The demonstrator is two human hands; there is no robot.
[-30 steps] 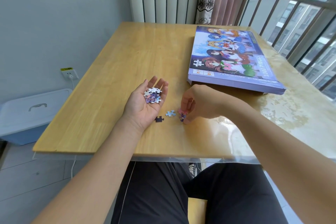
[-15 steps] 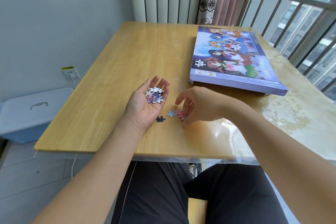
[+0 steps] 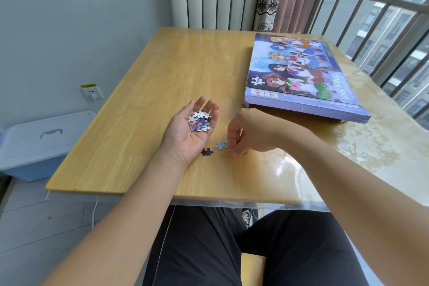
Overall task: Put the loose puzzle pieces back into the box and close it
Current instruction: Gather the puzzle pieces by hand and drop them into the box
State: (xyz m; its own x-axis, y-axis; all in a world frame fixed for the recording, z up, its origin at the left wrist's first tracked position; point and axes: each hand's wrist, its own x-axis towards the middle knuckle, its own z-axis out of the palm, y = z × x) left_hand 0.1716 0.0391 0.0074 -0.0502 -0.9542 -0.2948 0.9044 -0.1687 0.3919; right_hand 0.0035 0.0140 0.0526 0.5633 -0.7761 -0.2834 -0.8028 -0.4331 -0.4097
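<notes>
Pale-blue puzzle piece lies just left of the right hand, fingers curled, pinching something pink.

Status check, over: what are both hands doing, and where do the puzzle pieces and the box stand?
Left hand palm up, cupping gathered pieces. Right hand pinching a pink piece on the table. Two pieces still loose. Box lid on, path clear.

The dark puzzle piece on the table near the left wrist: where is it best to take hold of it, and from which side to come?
The dark puzzle piece lies flat on the table, so come from above and pinch two opposite edges, probably sliding a fingertip under one knob. The right hand is the free one; the left hand lies palm up with the gathered pieces.
</notes>
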